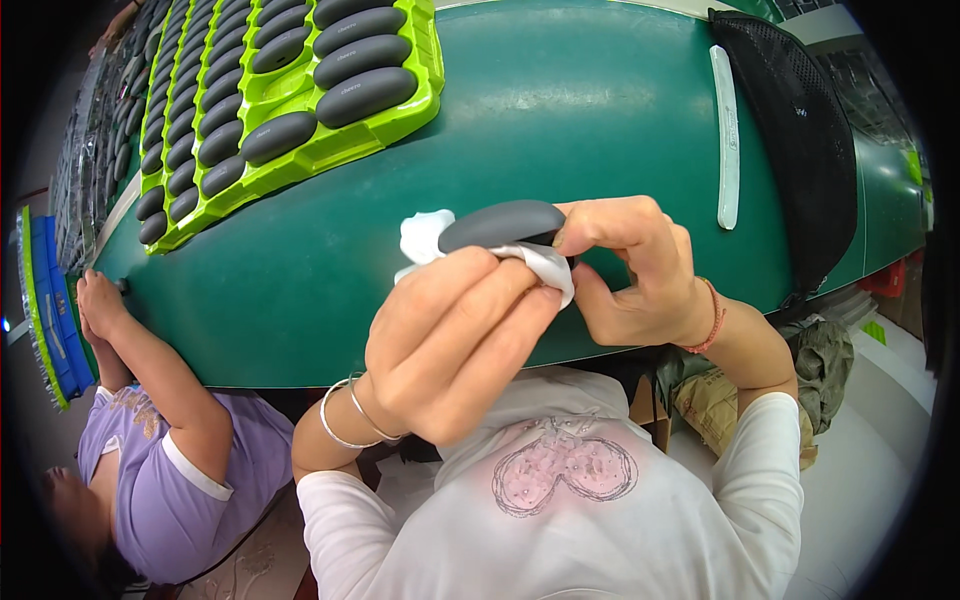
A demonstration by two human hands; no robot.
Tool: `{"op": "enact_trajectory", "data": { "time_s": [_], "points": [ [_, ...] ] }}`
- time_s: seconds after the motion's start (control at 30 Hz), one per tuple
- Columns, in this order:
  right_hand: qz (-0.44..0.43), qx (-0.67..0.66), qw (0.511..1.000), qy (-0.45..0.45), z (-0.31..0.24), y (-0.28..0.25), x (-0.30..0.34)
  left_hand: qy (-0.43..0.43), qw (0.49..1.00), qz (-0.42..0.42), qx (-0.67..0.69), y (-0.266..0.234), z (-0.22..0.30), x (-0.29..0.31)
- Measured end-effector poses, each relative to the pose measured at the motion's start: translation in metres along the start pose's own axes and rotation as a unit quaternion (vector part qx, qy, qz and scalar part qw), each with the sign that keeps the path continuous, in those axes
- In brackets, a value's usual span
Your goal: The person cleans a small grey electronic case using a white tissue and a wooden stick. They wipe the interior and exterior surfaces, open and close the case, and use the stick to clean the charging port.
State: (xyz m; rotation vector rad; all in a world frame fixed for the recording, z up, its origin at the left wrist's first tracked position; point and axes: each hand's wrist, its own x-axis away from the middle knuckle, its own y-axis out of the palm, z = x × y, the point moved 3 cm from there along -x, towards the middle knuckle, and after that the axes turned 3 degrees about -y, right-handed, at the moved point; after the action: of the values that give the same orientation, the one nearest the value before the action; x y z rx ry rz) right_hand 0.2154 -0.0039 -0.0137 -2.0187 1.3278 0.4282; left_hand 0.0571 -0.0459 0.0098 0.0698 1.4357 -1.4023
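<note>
Above the near part of the green table I hold a smooth dark grey oval case (500,224). Its right end is pinched between the thumb and index finger of my right hand (640,268), which is closed on it. My left hand (450,345), fingers curled, grips a white cloth (548,268) against the near side of the case. Another part of the cloth sticks out to the left, past the case's left end. The case's underside and part of its near side are hidden by the cloth and fingers.
A lime green tray (432,50) with several rows of similar dark grey ovals lies at the back left. On the right are a white strip (726,140) and a black mesh bag (800,140). A co-worker in a purple shirt (190,480) sits at left, near a blue crate (65,310).
</note>
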Motion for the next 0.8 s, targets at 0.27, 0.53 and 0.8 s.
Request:
{"op": "enact_trajectory", "data": {
  "time_s": [0.27,0.53,0.8],
  "points": [
    [0.023,-0.186,0.979,0.081,0.005,-0.005,0.002,0.049,0.998,-0.012,-0.044,-0.019,0.009,0.013],
    [0.077,-0.17,0.981,0.055,0.003,-0.006,0.007,-0.045,0.996,0.019,-0.074,-0.022,0.012,0.017],
    [0.025,-0.15,0.987,0.044,0.003,-0.006,0.008,0.029,0.999,-0.008,-0.039,-0.016,0.008,0.011]
  ]
}}
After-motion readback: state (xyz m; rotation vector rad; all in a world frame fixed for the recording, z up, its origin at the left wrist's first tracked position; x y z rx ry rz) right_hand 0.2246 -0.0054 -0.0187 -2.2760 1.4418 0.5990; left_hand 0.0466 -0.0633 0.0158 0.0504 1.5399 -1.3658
